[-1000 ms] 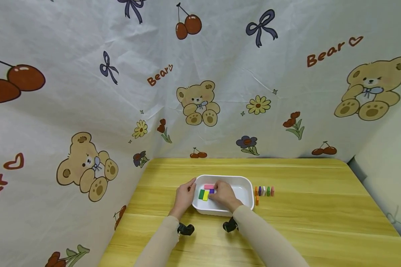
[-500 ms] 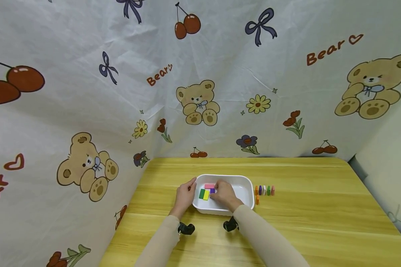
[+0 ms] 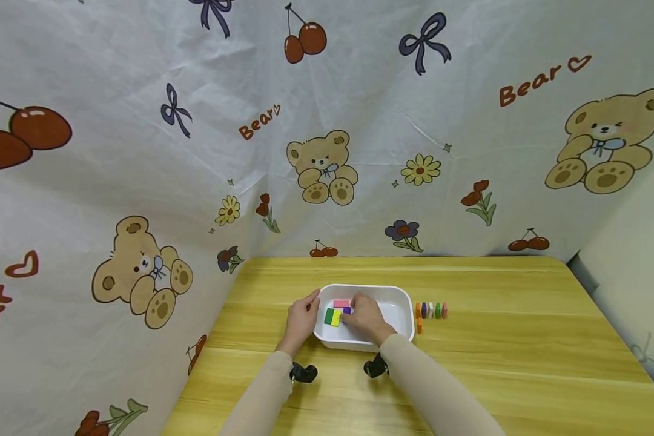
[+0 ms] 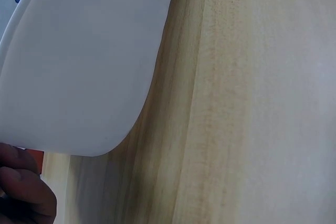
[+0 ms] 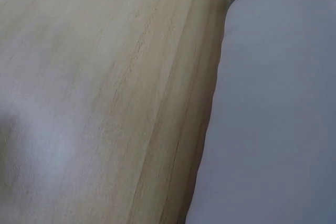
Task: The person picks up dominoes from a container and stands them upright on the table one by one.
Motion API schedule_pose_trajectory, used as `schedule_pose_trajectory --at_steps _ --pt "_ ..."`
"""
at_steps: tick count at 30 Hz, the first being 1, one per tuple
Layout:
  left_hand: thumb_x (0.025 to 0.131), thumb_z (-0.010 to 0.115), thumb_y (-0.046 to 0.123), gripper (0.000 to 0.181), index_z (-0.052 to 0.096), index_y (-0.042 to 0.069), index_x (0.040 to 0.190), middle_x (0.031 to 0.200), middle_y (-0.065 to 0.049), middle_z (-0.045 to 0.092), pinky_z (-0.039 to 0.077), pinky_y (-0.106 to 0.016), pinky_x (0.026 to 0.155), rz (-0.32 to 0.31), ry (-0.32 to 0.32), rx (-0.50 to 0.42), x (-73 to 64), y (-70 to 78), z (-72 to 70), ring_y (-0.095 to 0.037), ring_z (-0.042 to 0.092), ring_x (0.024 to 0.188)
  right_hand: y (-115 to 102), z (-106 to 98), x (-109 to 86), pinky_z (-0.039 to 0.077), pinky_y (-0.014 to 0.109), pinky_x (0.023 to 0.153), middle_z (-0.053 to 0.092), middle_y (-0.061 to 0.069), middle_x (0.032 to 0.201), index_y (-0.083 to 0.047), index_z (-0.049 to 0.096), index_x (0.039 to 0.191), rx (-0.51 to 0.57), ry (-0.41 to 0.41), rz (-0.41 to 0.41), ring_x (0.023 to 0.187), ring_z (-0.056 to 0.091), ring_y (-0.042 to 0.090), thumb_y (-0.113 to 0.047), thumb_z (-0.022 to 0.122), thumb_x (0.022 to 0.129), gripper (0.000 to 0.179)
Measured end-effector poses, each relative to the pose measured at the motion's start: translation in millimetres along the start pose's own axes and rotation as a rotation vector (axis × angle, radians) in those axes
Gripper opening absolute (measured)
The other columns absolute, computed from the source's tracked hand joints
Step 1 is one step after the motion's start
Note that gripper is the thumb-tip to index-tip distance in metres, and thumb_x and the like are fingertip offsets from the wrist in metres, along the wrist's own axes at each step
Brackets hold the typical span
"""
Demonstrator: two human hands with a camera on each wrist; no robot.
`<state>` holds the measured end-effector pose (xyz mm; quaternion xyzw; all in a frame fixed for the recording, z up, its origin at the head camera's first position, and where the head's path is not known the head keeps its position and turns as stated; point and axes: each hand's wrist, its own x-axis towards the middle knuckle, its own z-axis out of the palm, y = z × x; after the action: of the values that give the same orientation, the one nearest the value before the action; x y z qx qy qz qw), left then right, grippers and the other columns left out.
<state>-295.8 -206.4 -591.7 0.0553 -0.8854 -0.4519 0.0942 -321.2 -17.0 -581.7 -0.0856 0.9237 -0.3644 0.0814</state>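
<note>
Left hand (image 3: 303, 318) pinches the tray (image 3: 396, 312); right hand (image 3: 366, 318) bends over the inner blocks (image 3: 335, 318), its grip hidden. Four show inside, seemingly placed; six outer blocks (image 3: 430, 310) on the table (image 3: 512, 351) seem left.

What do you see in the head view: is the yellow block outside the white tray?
No, the yellow block lies inside the white tray, right beside a green block.

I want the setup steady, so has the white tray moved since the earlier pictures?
No, no visible shift: in the head view, the white tray keeps its place against the far edge of the table.
</note>
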Motion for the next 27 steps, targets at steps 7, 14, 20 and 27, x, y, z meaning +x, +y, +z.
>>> schedule_pose_trajectory --at_steps 7,14,20,27 --pt "0.108 0.057 0.026 0.036 0.065 0.016 0.141 0.141 -0.009 0.066 0.054 -0.045 0.107 -0.008 -0.003 -0.012 -0.6 1.6 0.0 -0.027 0.061 0.132 0 1 -1.2 0.052 0.036 0.073 0.06 0.005 0.081 -0.001 0.064 0.093 -0.053 0.024 -0.048 0.076 0.053 0.02 -0.026 0.085 0.082 0.034" --pt "0.108 0.057 0.026 0.036 0.065 0.017 0.141 0.141 -0.009 0.066 0.054 -0.045 0.107 -0.005 -0.006 -0.003 -0.1 -0.7 0.1 -0.027 0.061 0.133 2 -2 -1.3 0.055 0.039 0.079 0.063 0.008 0.086 0.0 0.066 0.096 -0.034 -0.003 -0.031 0.079 0.056 0.021 -0.015 0.08 0.082 0.025" --pt "0.108 0.056 0.025 0.036 0.065 0.016 0.141 0.141 -0.009 0.065 0.054 -0.046 0.107 -0.008 -0.005 -0.002 -1.1 0.0 0.0 -0.028 0.061 0.133 4 -3 -1.1 0.055 0.039 0.082 0.064 0.008 0.089 0.001 0.068 0.098 -0.037 -0.024 -0.029 0.082 0.057 0.021 -0.008 0.074 0.082 0.019" --pt "0.108 0.056 0.028 0.037 0.064 0.017 0.142 0.143 -0.008 0.064 0.053 -0.046 0.108 -0.018 -0.021 -0.019 -1.0 1.9 1.2 -0.028 0.06 0.134 9 -8 -4.7 0.055 0.041 0.085 0.063 0.008 0.088 0.002 0.069 0.096 -0.098 -0.02 -0.109 0.084 0.057 0.021 -0.006 0.074 0.08 0.019"
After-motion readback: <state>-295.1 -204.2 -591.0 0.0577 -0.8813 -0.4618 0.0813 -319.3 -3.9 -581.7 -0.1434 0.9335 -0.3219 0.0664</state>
